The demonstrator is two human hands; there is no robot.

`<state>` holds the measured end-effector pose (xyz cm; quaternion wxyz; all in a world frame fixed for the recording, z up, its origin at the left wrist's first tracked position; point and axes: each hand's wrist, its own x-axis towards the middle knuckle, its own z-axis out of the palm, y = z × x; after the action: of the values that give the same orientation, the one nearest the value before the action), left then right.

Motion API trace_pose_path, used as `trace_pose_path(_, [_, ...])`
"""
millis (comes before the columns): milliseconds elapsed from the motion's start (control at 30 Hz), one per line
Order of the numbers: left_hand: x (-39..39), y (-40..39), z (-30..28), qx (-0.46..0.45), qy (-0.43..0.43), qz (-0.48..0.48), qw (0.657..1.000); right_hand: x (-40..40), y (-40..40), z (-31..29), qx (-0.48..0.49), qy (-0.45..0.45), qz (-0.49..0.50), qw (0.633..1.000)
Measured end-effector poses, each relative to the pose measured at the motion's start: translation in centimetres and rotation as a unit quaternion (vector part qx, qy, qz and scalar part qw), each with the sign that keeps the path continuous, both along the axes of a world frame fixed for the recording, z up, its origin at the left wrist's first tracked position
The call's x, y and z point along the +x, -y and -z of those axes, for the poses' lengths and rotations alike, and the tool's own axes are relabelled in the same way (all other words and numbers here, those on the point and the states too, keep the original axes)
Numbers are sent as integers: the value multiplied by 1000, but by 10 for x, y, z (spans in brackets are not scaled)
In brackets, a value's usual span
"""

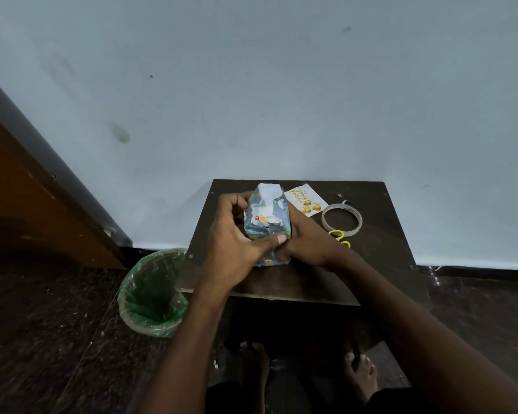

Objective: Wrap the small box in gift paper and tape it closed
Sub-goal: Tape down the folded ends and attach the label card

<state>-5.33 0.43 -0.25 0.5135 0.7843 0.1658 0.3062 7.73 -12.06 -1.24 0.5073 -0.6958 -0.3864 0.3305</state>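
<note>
A small white box (262, 215) lies partly wrapped in blue patterned gift paper (268, 231) on the dark table (380, 252). Its printed top still shows through a gap in the paper. A white flap of paper sticks up at the far end. My left hand (237, 243) grips the left side, with the thumb pressing the paper down near the near end. On the right side my right hand (308, 243) holds the package, fingers tucked against the paper. A roll of clear tape (341, 220) lies to the right of the box.
A white birthday card with gold print (304, 200) lies behind the tape. Yellow scissor handles (340, 236) peek out beside my right wrist. A bin lined with green plastic (151, 294) stands on the floor left of the table. A wall rises just behind; my bare feet are below.
</note>
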Motion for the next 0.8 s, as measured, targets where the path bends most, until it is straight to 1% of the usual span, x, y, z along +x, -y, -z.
trace_pose_path(33, [3, 3, 1, -33, 37, -7, 999, 0, 0, 1, 1, 4, -3, 1000])
trace_pose_path(100, [7, 8, 3, -65, 71, -31, 995, 1, 0, 2, 9, -1, -4, 1000])
trace_pose_path(167, [7, 5, 6, -64, 73, -31, 995, 2, 2, 4, 16, -12, -2, 1000])
trace_pose_path(267, [2, -8, 9, -23, 53, 9, 998, 2, 8, 8, 14, -14, 8, 1000])
trace_pose_path(333, [-1, -15, 11, 15, 29, 22, 999, 0, 11, 12, 10, 20, 13, 1000])
trace_pose_path(400, [-3, -17, 12, 28, 16, 17, 999, -5, 13, 15, 29, 63, 34, 997])
trace_pose_path(500, [-2, -19, 11, 30, 14, 16, 999, -13, 19, 5, 113, 117, 134, 977])
trace_pose_path(533, [-2, -20, 10, 29, 15, 17, 999, -15, 23, 0, 141, 139, 152, 968])
trace_pose_path(633, [-2, -20, 8, 33, 6, 17, 999, -18, 31, -11, 181, 196, 132, 955])
trace_pose_path(700, [-3, -20, 7, 39, -2, 19, 999, -16, 31, -7, 188, 202, 115, 954])
trace_pose_path(800, [-6, -20, 8, 37, 7, 18, 999, -11, 29, 0, 193, 205, 120, 952])
